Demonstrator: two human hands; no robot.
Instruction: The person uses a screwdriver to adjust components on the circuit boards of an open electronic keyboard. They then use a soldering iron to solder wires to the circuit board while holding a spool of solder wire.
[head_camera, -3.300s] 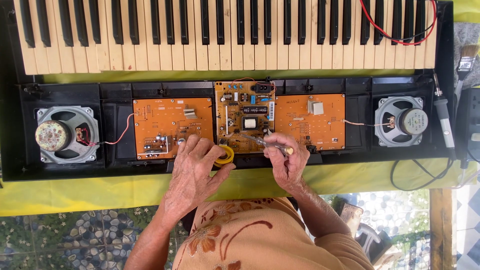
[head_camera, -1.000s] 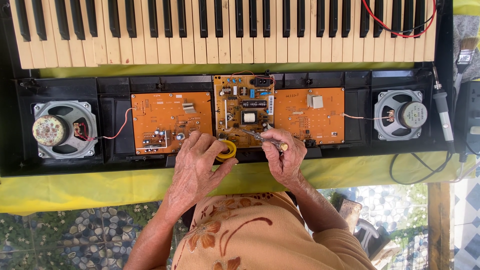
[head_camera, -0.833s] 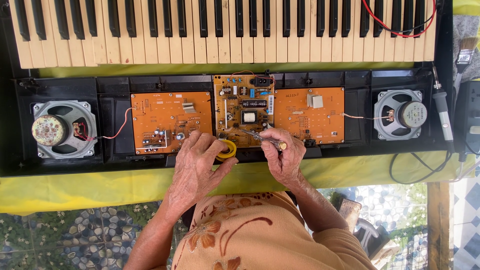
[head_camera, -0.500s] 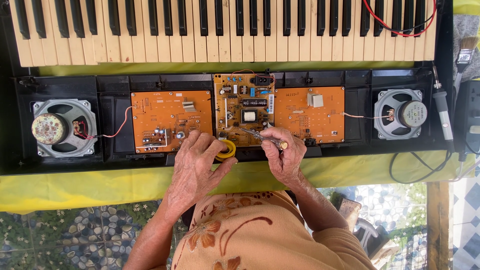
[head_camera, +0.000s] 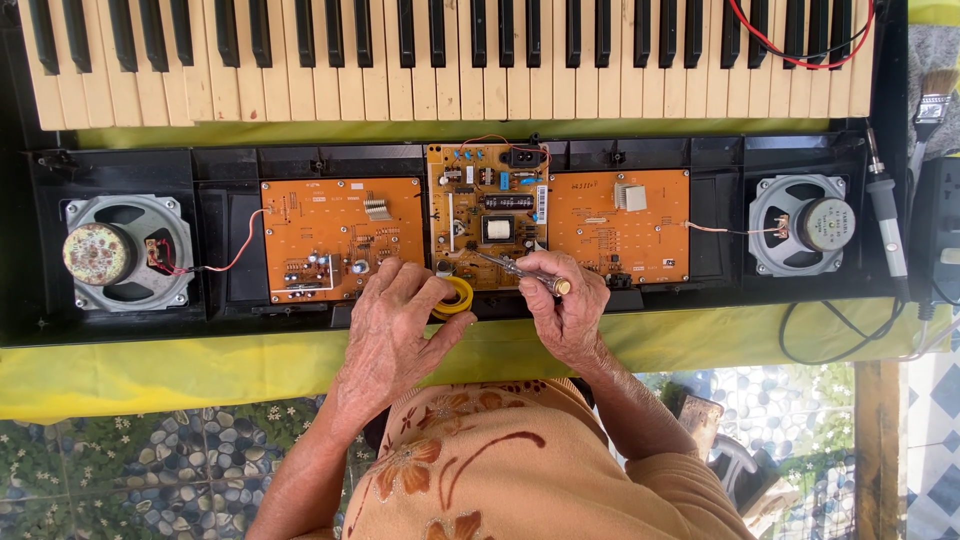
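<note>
An opened electronic keyboard lies before me, its black case showing three orange circuit boards. My right hand grips a slim metal screwdriver, its tip on the lower part of the middle circuit board. My left hand rests on the case's front edge below the left circuit board, fingers curled around a yellow ring-shaped part. The right circuit board lies untouched beside my right hand.
Two round speakers sit at the case ends, the left speaker with red and white wires, the right speaker. The piano keys run along the top. A soldering iron and brush lie far right. A yellow cloth covers the table.
Both hands stay in place over the boards. The screwdriver's tip has shifted only slightly on the middle board.
</note>
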